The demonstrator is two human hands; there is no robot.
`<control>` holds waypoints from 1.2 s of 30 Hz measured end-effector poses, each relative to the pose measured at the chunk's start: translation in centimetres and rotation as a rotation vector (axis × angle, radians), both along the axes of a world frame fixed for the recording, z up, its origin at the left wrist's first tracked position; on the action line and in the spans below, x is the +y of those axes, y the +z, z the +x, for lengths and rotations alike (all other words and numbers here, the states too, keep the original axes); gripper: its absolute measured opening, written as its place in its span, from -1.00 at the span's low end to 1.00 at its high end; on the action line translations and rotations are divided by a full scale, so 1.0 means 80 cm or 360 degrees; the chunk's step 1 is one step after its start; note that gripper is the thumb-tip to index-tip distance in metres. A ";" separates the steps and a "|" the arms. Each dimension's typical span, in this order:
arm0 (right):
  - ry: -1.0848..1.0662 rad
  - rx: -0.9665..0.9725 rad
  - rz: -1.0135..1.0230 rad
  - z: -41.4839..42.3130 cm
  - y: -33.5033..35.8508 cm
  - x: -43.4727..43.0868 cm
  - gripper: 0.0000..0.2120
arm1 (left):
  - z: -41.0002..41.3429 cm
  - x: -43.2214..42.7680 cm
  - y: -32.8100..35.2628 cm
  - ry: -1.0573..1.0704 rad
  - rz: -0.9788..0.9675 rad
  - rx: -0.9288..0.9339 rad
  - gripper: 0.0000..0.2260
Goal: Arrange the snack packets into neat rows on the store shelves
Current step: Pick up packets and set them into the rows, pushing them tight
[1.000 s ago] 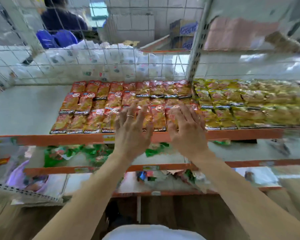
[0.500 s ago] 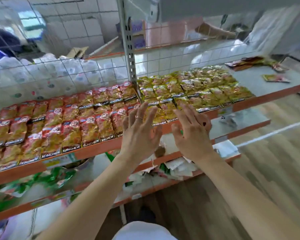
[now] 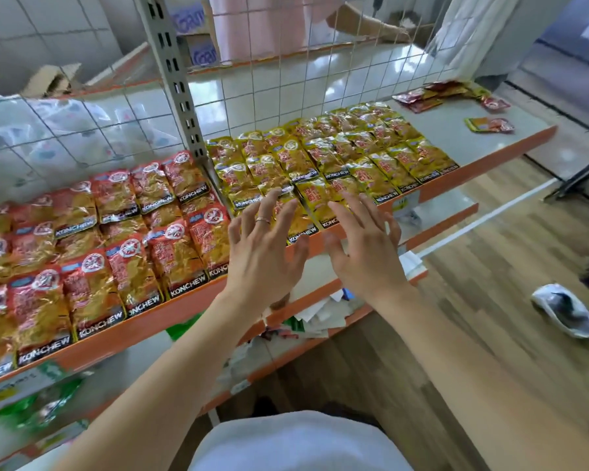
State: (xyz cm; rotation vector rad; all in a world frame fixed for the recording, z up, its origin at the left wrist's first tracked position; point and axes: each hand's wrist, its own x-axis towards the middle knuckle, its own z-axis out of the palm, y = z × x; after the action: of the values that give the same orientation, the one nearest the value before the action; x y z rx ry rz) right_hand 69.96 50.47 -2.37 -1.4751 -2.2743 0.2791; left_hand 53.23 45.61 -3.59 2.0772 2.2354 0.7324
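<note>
Single head-worn view, forward and downward, close above shelf point(image 3: 150, 326).

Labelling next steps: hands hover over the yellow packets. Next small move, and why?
Probably lower the left hand and right hand flat onto the front-row yellow packets and square them; both hands are open, hold nothing, and the packets under them look skewed.

A white wire mesh panel point(image 3: 286, 79) stands upright at the rear. Behind it are clear-wrapped white goods point(image 3: 48, 130) at left, a cardboard box point(image 3: 193, 35) with blue lettering, and pink fabric point(image 3: 252, 25). A white tiled wall point(image 3: 48, 28) fills the upper left. A crumpled grey-white object point(image 3: 565, 309) rests on the wood-pattern floor point(image 3: 490, 334) at right.
</note>
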 end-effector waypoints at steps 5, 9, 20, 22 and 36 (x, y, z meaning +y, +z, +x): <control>-0.0018 -0.0011 -0.0010 0.018 -0.004 0.014 -0.40 | 0.015 0.017 0.003 -0.0046 -0.0025 0.0018 -0.44; -0.0016 0.0029 0.0000 0.036 -0.003 0.041 -0.45 | 0.031 0.041 0.013 -0.0026 -0.0038 0.0032 -0.42; 0.0188 0.0102 0.0066 0.143 0.005 0.152 -0.50 | 0.147 0.120 0.028 0.0220 0.0025 0.0036 -0.47; 0.0226 0.0091 0.0087 0.168 0.010 0.172 -0.51 | 0.174 0.135 0.031 0.0270 0.0037 0.0032 -0.47; 0.0412 0.0060 0.0051 0.280 0.011 0.264 -0.42 | 0.294 0.208 0.026 0.0425 -0.0027 0.0055 -0.48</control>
State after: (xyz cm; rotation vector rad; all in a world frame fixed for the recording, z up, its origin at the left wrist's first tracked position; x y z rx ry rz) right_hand 92.34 71.58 -1.49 -1.1491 -2.4269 0.3407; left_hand 76.74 62.24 -1.54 1.8175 2.5596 0.6879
